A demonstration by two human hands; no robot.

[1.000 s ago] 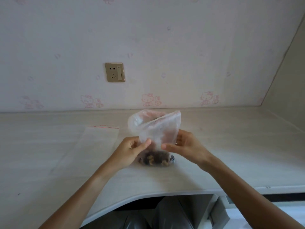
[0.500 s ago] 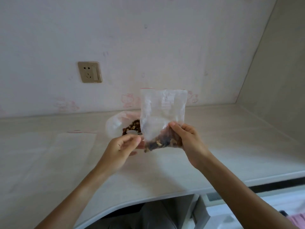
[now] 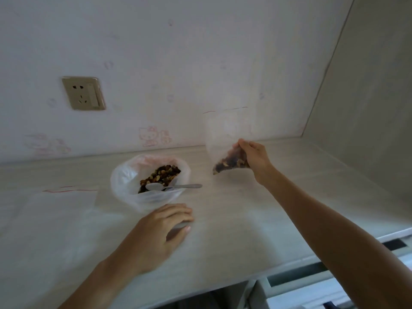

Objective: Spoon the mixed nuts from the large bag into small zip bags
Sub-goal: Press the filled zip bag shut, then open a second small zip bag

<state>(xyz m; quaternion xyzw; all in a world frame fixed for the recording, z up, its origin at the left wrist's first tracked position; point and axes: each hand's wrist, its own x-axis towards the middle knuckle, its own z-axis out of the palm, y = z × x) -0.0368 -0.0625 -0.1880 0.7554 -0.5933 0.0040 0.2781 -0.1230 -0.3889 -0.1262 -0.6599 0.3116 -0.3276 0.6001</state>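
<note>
Nuts sit low in the small bag, pinched by the right hand with its mouth up, likely so nothing spills. Left of those fingers, the large bag lies open with the spoon across it. The left hand hovers relaxed, empty, just before it.

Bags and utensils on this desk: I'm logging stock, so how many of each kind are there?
Large bag of nuts: 1
Small zip bags: 2, a filled one held by the right hand, an empty one lying flat
Spoon: 1
Total: 4
</note>
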